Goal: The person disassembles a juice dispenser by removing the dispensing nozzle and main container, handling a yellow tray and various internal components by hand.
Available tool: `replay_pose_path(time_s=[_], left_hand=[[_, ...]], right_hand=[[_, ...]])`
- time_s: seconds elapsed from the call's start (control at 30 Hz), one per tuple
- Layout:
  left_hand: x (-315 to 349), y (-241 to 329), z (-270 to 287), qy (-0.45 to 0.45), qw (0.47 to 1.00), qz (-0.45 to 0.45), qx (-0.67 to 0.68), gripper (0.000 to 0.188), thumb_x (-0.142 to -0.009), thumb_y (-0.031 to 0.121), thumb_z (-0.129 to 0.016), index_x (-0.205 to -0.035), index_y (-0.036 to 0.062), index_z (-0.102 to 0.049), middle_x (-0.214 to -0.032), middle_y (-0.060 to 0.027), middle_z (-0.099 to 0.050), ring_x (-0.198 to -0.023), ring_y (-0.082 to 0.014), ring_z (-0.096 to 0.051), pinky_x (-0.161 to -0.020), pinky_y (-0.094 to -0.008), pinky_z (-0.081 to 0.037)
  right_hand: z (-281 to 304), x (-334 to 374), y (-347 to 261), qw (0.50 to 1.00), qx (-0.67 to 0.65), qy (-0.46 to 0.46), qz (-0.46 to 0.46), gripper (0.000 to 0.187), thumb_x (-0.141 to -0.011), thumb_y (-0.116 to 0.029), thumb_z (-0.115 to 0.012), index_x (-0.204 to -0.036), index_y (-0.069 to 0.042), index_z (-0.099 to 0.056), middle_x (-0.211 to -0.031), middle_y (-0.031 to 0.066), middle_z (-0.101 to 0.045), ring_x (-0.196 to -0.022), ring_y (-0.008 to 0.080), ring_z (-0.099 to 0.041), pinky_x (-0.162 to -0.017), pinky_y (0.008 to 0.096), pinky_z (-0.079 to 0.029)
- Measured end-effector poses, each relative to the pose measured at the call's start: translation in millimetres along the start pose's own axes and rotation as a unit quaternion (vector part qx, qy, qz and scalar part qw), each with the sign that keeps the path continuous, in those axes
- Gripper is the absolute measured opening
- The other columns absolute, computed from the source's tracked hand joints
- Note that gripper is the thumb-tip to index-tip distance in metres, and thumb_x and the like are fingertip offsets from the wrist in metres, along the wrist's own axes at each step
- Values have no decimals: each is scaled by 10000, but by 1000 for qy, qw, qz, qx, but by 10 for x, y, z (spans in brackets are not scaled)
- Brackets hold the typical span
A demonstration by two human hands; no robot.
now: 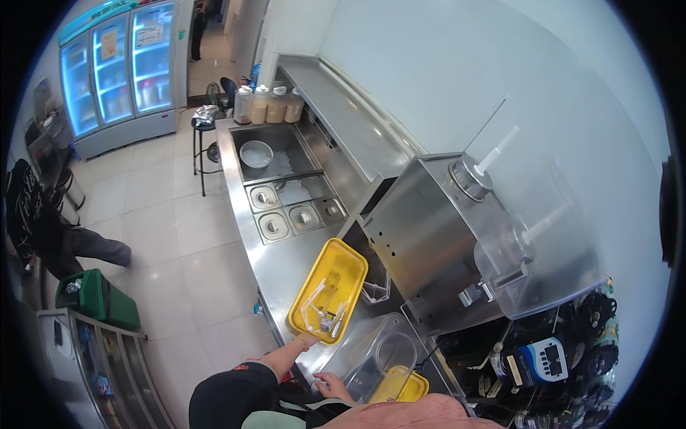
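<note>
A yellow tray (296,312) lies slanted over the steel counter, with white plastic bars (311,304) and several small metal parts (334,322) in it. My left hand (309,340) is at the tray's near end, its fingers closed at the rim and partly hidden. Lower down, close to the counter's front edge, my right hand (332,387) has its fingers curled beside something small and whitish that I cannot make out. To the right of that hand stands a clear plastic container (368,354), and a second yellow tray (414,388) shows by it.
A steel machine (421,236) with clear tanks (547,264) stands on the right. Beyond the tray are lidded steel pans (273,226), an ice bin with a bowl (256,153), and dispenser bottles (277,105). A person (50,222) stands far left near a green bin (114,304).
</note>
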State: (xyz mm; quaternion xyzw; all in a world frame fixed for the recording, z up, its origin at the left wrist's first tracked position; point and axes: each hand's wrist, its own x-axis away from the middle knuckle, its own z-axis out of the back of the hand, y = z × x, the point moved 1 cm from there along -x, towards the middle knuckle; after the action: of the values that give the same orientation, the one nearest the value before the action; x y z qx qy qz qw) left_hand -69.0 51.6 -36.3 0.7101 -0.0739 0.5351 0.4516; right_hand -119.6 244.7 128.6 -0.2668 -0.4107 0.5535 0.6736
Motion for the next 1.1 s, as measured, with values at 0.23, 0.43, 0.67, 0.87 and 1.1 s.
replay_pose_path(time_s=[0.23, 0.43, 0.67, 0.87, 1.1], left_hand=[[723, -662, 557, -28, 865, -236, -441, 408, -738, 383, -580, -969, 49, -623, -972, -159, -634, -922, -325, -597, -814, -369, -467], [1242, -1875, 1549, 31, 912, 111, -394, 489, -714, 503, -622, -958, 81, -657, -952, -170, -644, -920, -261, -616, -796, -411, -453], [1559, -2248, 2152, 46, 908, 234, -344, 507, -680, 493, -653, -977, 82, -664, -1023, -170, -628, -1002, -305, -584, -835, -396, -450], [952, -1197, 1631, 60, 877, -105, -465, 414, -762, 394, -612, -973, 39, -636, -1003, -164, -632, -960, -320, -593, -815, -414, -465], [1410, 815, 62, -49, 793, -473, -381, 372, -803, 269, -621, -1066, 16, -551, -1015, -153, -617, -955, -308, -588, -826, -384, -455]], right_hand=[[491, 248, -363, 955, 147, 243, 86, 272, -759, -151, -620, -1021, -79, -610, -1143, 184, -505, -1042, 363, -484, -917, 412, -384], [1097, 105, -206, 953, 45, 301, -16, 426, -762, -218, -638, -1151, -74, -542, -1272, 240, -398, -1160, 382, -408, -963, 435, -338], [1006, 199, -214, 884, 80, 242, -393, 1118, -626, -423, -744, -1425, -161, -7, -1421, 316, 73, -1328, 454, 48, -1017, 603, -109], [405, 626, 68, 904, 170, 238, -311, 1118, -612, -527, -721, -1424, -131, -62, -1433, 300, 53, -1333, 450, 52, -1024, 605, -77], [388, 643, 50, 899, 171, 297, -272, 780, -704, -416, -674, -1338, -96, -351, -1439, 269, -91, -1334, 438, -80, -1021, 570, -172]])
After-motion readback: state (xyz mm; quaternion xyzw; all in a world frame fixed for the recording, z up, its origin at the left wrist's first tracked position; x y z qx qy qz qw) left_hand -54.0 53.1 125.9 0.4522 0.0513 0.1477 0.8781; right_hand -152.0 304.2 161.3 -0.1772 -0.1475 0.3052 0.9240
